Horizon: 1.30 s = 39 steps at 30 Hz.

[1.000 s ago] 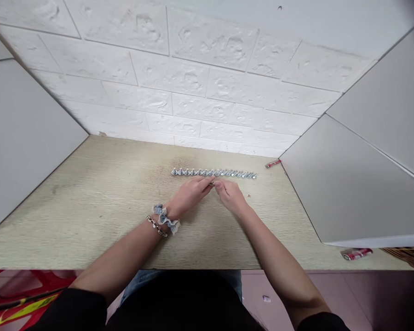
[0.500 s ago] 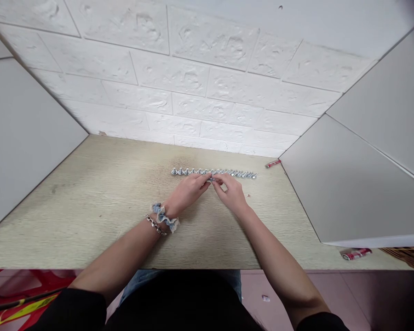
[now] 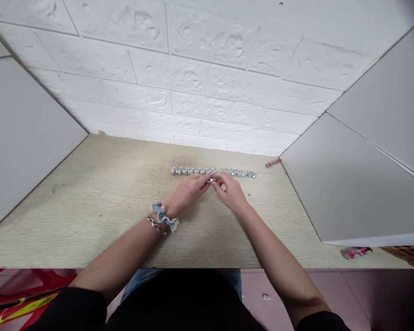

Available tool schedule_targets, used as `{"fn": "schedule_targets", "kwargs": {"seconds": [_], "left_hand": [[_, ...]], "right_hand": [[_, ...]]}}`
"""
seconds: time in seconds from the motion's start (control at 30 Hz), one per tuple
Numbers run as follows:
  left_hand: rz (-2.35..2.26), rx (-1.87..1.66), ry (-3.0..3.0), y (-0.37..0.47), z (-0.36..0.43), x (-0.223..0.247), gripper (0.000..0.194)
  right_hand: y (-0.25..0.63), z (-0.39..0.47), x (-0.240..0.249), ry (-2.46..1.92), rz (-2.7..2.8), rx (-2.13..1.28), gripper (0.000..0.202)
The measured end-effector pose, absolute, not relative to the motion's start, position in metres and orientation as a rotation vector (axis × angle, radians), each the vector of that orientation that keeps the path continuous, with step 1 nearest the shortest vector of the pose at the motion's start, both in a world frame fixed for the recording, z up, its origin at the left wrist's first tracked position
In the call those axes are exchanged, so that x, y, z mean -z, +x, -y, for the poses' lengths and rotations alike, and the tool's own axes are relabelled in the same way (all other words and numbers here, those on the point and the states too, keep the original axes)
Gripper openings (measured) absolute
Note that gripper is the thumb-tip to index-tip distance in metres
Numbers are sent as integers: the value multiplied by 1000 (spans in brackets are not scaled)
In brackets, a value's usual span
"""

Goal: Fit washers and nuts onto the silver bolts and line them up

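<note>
A small shiny metal piece, which looks like a bolt, is pinched between the fingertips of both hands. My left hand grips it from the left, with a blue and white scrunchie and a chain bracelet at the wrist. From the right, my right hand closes its fingertips on the same piece. Just behind the fingers runs a long row of small metal bolts on the wooden table; the fingers partly hide the row's middle.
A red battery lies at the back right, near the grey panel. Another red battery is by the front right edge, beside a woven brown item. A white brick-patterned wall stands behind the table.
The metal piece between my fingertips has turned slightly and shows a brighter face. Both hands remain in almost the same place.
</note>
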<state>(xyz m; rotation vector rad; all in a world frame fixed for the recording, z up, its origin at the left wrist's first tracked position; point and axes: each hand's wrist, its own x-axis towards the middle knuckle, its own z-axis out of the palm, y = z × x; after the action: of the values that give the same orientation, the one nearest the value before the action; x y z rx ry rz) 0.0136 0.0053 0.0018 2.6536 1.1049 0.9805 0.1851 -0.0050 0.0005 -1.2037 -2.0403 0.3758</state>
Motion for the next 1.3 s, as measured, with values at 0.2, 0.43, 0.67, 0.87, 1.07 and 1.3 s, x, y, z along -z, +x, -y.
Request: {"fn": "schedule_targets", "kwargs": {"seconds": [0.2,0.43,0.67,0.87,1.07,1.3], "left_hand": [[-1065,-1011,2657,15,-2,-3,30],[-967,-1116,2665,18,-2,0,28],[-1029,-1070,2660,17,-2,-1,27],[-1117,-1039,2611,15,-3,-3,28],[-1097,-1046,2578,15,-5,-3,25],[-1089,-1029,2594,16,-2,-5,26]], "right_hand": [[184,6,-2,-1235,2026,-431,13],[185,5,-2,-1274,2110,-363,32],[187,4,-1,-1292,2165,-270,42],[186,6,-2,-1278,2025,-349,22],[184,5,1,-1179,2116,-290,19],[184,5,1,-1204,2126,-307,16]]}}
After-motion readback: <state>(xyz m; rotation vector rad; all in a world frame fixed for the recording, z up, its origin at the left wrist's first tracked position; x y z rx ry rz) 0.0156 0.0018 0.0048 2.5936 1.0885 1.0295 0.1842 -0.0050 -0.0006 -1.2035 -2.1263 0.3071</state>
